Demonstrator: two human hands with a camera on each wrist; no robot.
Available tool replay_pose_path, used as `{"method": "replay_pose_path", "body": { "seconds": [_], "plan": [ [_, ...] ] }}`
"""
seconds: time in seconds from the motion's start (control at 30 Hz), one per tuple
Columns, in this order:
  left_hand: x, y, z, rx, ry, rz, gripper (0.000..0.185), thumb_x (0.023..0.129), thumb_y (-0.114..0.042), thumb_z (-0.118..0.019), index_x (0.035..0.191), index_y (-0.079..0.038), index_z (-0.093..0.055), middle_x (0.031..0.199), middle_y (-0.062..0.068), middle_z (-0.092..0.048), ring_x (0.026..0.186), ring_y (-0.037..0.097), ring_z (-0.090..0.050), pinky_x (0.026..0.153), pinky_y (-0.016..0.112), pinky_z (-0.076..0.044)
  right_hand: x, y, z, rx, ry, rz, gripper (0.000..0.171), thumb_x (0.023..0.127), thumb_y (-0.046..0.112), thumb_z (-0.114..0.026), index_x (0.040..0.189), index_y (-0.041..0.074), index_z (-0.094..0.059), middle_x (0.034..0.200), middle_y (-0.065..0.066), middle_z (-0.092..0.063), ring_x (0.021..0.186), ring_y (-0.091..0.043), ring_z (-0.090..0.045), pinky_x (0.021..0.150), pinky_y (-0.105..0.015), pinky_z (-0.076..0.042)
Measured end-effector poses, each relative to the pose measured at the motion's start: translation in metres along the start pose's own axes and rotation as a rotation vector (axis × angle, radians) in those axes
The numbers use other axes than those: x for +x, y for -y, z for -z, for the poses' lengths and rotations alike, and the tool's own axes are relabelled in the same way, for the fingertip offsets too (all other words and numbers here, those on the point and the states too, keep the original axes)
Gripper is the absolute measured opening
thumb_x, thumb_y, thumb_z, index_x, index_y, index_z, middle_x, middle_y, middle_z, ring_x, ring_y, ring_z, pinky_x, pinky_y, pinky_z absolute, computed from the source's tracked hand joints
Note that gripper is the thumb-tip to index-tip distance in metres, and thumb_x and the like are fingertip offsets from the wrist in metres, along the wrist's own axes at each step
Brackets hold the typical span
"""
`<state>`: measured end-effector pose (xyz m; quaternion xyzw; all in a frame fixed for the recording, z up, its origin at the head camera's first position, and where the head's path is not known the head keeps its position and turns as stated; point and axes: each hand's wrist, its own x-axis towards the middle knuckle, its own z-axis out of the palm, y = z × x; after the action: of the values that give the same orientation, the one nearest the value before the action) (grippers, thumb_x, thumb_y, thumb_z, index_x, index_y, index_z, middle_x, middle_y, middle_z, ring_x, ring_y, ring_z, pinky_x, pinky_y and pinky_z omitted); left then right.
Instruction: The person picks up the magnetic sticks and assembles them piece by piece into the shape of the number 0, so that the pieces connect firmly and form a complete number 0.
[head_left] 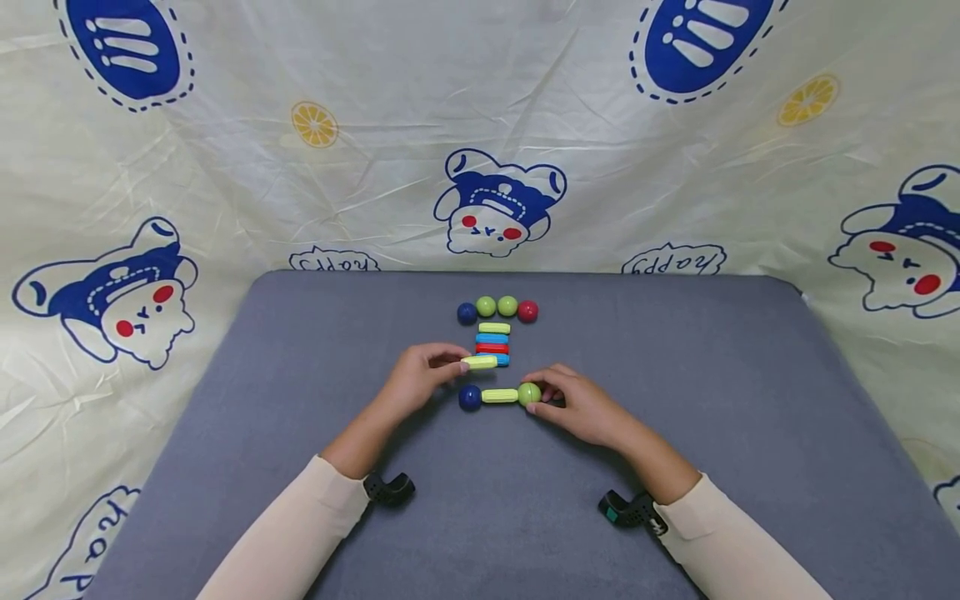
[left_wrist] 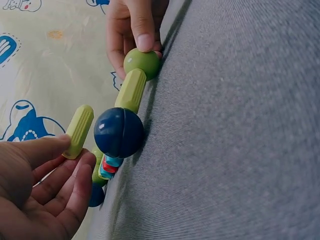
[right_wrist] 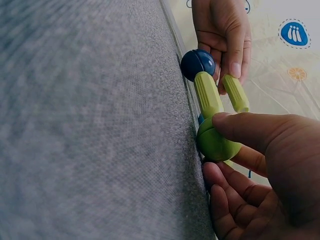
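Observation:
My left hand [head_left: 422,377] pinches a yellow-green ribbed rod [head_left: 480,362] by one end, its other end free. In the left wrist view that rod [left_wrist: 80,131] points up from between thumb and fingers. My right hand [head_left: 581,402] grips a green ball [head_left: 529,394] between thumb and fingers. That ball sits on one end of a second yellow-green rod [head_left: 499,396], and a dark blue ball [head_left: 470,397] sits on the other end. In the right wrist view the thumb presses the top of the green ball [right_wrist: 215,142].
Behind the hands lie a blue rod [head_left: 492,339], a red rod [head_left: 492,349] and other rods stacked in a column. Past them stands a row of balls: dark blue [head_left: 467,313], two green [head_left: 486,307], and red [head_left: 528,312]. A printed cloth hangs behind the grey table [head_left: 300,333].

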<state>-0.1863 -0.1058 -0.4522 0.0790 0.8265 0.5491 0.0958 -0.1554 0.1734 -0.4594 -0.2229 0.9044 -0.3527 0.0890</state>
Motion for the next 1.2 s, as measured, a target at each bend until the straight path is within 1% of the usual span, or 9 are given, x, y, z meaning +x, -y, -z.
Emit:
{"method": "replay_pose_path", "body": {
  "seconds": [0.2,0.3,0.43,0.53,0.63,0.77,0.97,1.1,1.2],
  "plan": [
    [-0.004,-0.001,0.002,-0.114,0.0,0.031,0.02,0.092,-0.017,-0.075,0.111,-0.011,-0.077,0.102,0.008,-0.074,0.085,0.02,-0.068,0.076,0.034,-0.059,0.001,0.0,0.001,-0.012,-0.015,0.006,0.036,0.095,0.022,-0.072,0.129,0.013,-0.066,0.117,-0.004,-0.063,0.095,-0.011,-0.06,0.086,-0.032,-0.053],
    [-0.005,-0.002,0.003,-0.19,0.012,0.048,0.023,0.094,-0.016,-0.073,0.115,-0.007,-0.075,0.11,0.012,-0.074,0.087,0.017,-0.069,0.083,0.039,-0.061,0.001,-0.001,0.0,-0.013,-0.029,0.019,0.036,0.094,0.021,-0.073,0.128,0.012,-0.066,0.115,-0.005,-0.063,0.094,-0.012,-0.061,0.084,-0.032,-0.054],
    [-0.008,-0.003,0.004,-0.299,0.034,0.075,0.029,0.096,-0.012,-0.069,0.122,0.001,-0.071,0.118,0.016,-0.071,0.089,0.014,-0.07,0.091,0.046,-0.059,0.002,-0.001,0.0,-0.011,-0.031,0.013,0.037,0.095,0.02,-0.072,0.129,0.01,-0.065,0.114,-0.006,-0.064,0.094,-0.013,-0.061,0.083,-0.032,-0.054],
    [-0.01,-0.006,0.005,-0.359,0.052,0.094,0.031,0.098,-0.01,-0.066,0.125,0.004,-0.068,0.12,0.018,-0.069,0.09,0.013,-0.071,0.093,0.048,-0.058,0.003,-0.001,0.0,-0.009,-0.022,-0.008,0.037,0.095,0.02,-0.072,0.131,0.011,-0.065,0.112,-0.006,-0.063,0.093,-0.012,-0.061,0.083,-0.032,-0.054],
    [-0.012,-0.008,0.005,-0.393,0.064,0.114,0.031,0.098,-0.008,-0.065,0.127,0.004,-0.067,0.123,0.019,-0.067,0.088,0.013,-0.072,0.092,0.046,-0.058,0.004,-0.001,0.001,-0.01,-0.019,-0.021,0.037,0.095,0.02,-0.071,0.131,0.011,-0.064,0.111,-0.006,-0.063,0.092,-0.012,-0.06,0.081,-0.033,-0.053],
    [-0.016,-0.01,0.004,-0.414,0.066,0.134,0.031,0.098,-0.006,-0.064,0.127,0.003,-0.067,0.13,0.019,-0.063,0.082,0.013,-0.073,0.09,0.043,-0.06,0.006,-0.001,0.002,-0.015,-0.021,-0.022,0.037,0.096,0.021,-0.071,0.131,0.01,-0.064,0.112,-0.007,-0.063,0.091,-0.012,-0.061,0.08,-0.033,-0.053],
    [-0.02,-0.01,0.002,-0.386,0.088,0.117,0.034,0.098,-0.007,-0.063,0.13,0.004,-0.065,0.137,0.024,-0.06,0.079,0.009,-0.07,0.082,0.036,-0.062,0.011,-0.001,0.002,-0.022,-0.014,-0.037,0.038,0.095,0.022,-0.071,0.131,0.011,-0.064,0.113,-0.007,-0.063,0.09,-0.013,-0.06,0.078,-0.031,-0.051],
    [-0.023,-0.007,-0.001,-0.343,0.112,0.112,0.036,0.098,-0.008,-0.062,0.132,0.004,-0.062,0.127,0.024,-0.064,0.084,0.008,-0.065,0.078,0.032,-0.061,0.012,-0.002,0.003,-0.022,-0.009,-0.039,0.038,0.095,0.022,-0.071,0.131,0.011,-0.064,0.113,-0.008,-0.063,0.089,-0.013,-0.059,0.076,-0.029,-0.049],
    [-0.025,-0.004,-0.001,-0.32,0.115,0.12,0.037,0.098,-0.008,-0.062,0.133,0.003,-0.062,0.114,0.017,-0.069,0.085,0.009,-0.064,0.077,0.031,-0.06,0.012,-0.002,0.004,-0.017,-0.005,-0.034,0.038,0.095,0.022,-0.071,0.131,0.011,-0.064,0.113,-0.008,-0.063,0.089,-0.013,-0.059,0.077,-0.03,-0.049]
  ]
}}
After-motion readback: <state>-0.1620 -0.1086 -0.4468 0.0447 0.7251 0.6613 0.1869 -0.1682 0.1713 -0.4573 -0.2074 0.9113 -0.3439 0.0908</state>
